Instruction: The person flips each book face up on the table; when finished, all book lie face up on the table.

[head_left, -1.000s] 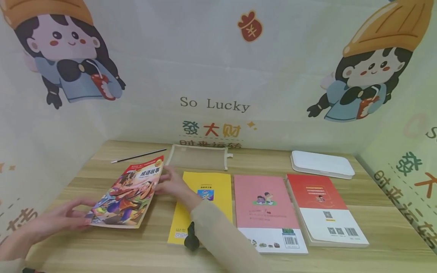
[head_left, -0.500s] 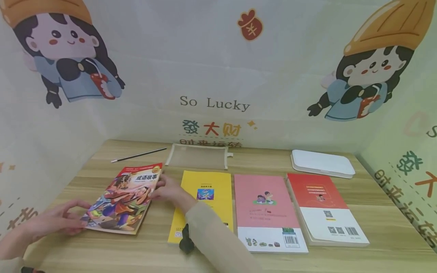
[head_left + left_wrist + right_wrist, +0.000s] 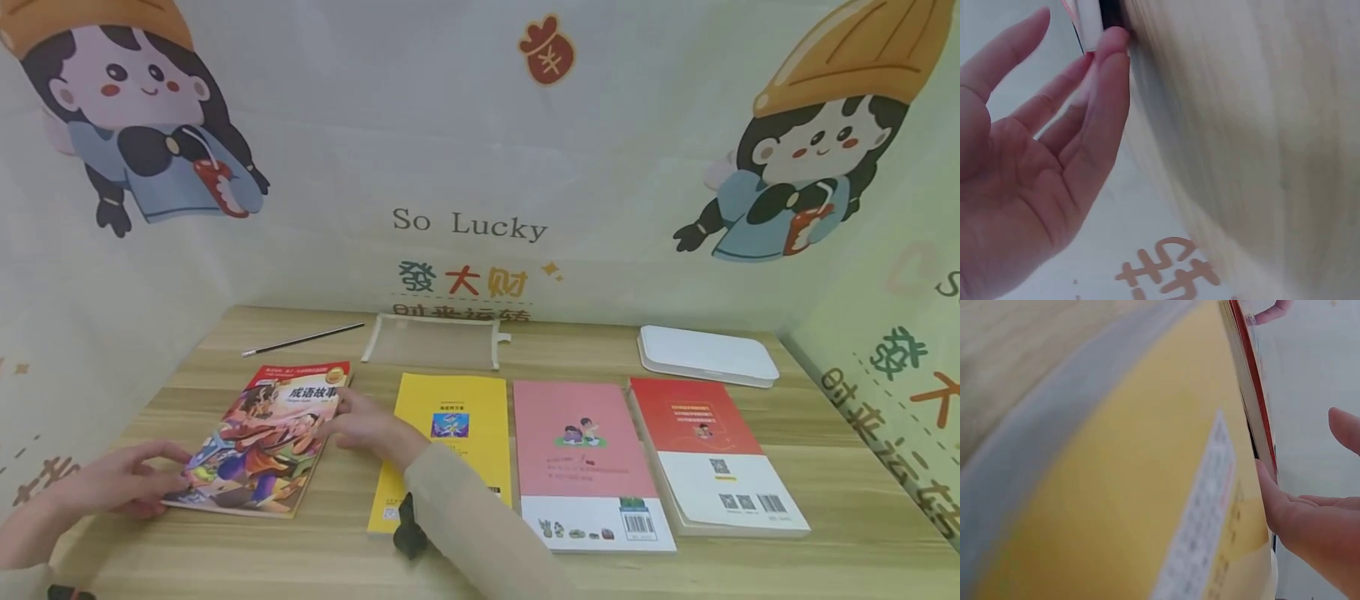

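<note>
Story book (image 3: pixel 262 450): seemingly being squared on the desk (image 3: pixel 300 558)
Left hand (image 3: pixel 123 483), right hand (image 3: pixel 371 427): fingers unclenched, touching its edges
Next: probably calls for withdrawing

- We see the colourful book (image 3: pixel 262 446) lying lower, flatter and further left than one second ago.
- We notice the right hand (image 3: pixel 367 423) has also shifted left, together with it.

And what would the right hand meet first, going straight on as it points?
Likely the colourful illustrated book: its right edge lies directly ahead of the right hand, perhaps touching it; depth there is unclear.
</note>
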Tool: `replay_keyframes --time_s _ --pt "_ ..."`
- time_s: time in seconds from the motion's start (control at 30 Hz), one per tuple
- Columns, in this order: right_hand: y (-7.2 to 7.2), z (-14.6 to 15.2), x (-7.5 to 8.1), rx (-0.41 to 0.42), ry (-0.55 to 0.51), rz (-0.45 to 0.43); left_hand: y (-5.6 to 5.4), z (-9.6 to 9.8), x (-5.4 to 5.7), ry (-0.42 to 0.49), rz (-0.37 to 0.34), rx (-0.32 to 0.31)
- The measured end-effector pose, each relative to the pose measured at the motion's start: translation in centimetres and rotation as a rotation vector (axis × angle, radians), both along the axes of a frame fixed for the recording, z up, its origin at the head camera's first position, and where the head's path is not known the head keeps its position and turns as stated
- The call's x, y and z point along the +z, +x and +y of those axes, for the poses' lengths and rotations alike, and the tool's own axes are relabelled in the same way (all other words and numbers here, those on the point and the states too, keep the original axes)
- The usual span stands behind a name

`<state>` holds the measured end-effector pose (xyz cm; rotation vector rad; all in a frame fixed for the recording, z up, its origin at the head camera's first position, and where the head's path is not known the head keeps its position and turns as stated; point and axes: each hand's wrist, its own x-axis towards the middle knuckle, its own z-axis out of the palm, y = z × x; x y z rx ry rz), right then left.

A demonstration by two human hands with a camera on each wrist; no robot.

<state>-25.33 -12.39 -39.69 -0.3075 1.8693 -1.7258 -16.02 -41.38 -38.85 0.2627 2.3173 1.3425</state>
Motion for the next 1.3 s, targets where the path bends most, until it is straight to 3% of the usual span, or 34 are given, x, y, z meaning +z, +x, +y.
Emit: replay_keyframes --time_s 0.13,0.23,0.33,0.53,0.77,0.9,1.1,1.3 --pt "0.1 0.5 0.3 0.027 0.017 0.016 0.0 0.9 0.6 -0.162 0.025 0.08" --pt "0.1 1.1 0.6 0.053 0.087 0.059 0.0 1.4 0.9 -0.257 0.043 0.143" --pt "-0.1 2.0 0.8 0.075 0.13 0.1 -0.1 2.0 1.1 -0.297 0.079 0.165" --pt "-0.7 4.2 1.7 0.103 0.186 0.222 -0.5 4.6 2.1 -0.291 0.19 0.136" --pt "-1.4 7.9 2.6 0.203 0.206 0.301 -1.1 8.8 3.0 -0.257 0.239 0.1" --pt "-1.8 10.2 2.6 0.222 0.234 0.333 -1.2 10.9 3.0 -0.221 0.272 0.049" --pt "-2.4 12.8 2.3 0.188 0.362 0.387 -1.1 13.8 2.5 -0.111 0.342 -0.06" --pt "-3.1 15.5 2.1 0.144 0.39 0.377 -1.1 16.5 1.8 -0.103 0.334 -0.122"
